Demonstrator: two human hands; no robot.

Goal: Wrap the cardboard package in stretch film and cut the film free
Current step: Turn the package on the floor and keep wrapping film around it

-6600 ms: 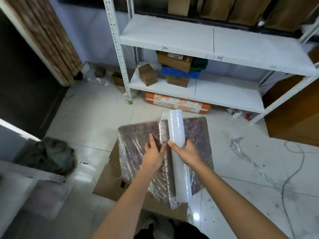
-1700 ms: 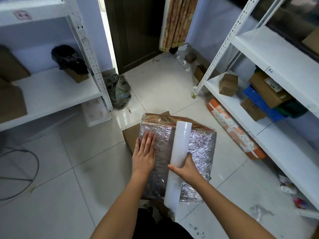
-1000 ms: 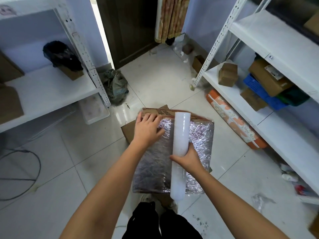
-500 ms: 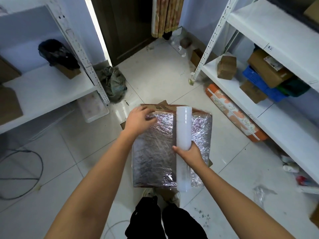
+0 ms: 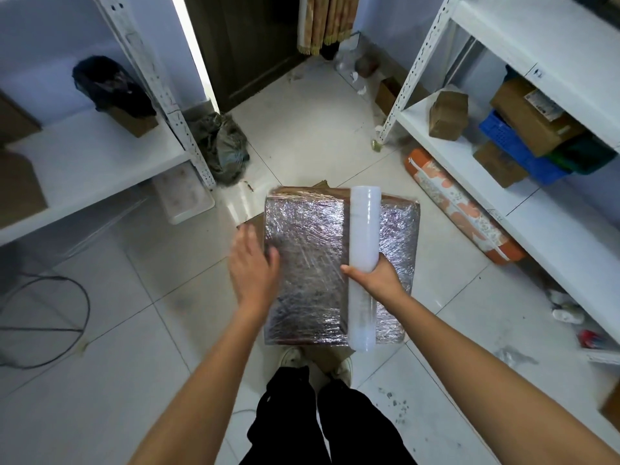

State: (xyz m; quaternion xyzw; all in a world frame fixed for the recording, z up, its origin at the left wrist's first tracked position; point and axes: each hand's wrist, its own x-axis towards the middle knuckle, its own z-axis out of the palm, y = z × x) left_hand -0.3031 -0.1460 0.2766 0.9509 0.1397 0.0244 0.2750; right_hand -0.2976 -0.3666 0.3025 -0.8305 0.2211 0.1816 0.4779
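The cardboard package [image 5: 308, 263] stands in front of my legs, its top face covered in shiny wrinkled stretch film. A white roll of stretch film [image 5: 363, 236] lies lengthwise over the package's right half. My right hand [image 5: 375, 280] grips the roll near its middle from below. My left hand [image 5: 253, 263] is at the package's left edge, fingers loosely extended and blurred by motion; the thumb touches the film at the edge. Film runs from the roll onto the package.
White metal shelving [image 5: 523, 209] with cardboard boxes stands on the right, and another shelf unit [image 5: 100, 169] on the left. An orange patterned roll [image 5: 459, 206] lies on the floor at right. A dark bag [image 5: 221, 146] sits by the door. A cable [image 5: 67, 297] loops at left.
My left hand slid from the package's far left corner back along its left edge toward me. The roll and right hand stayed over the package's right half, and the view shifted slightly.
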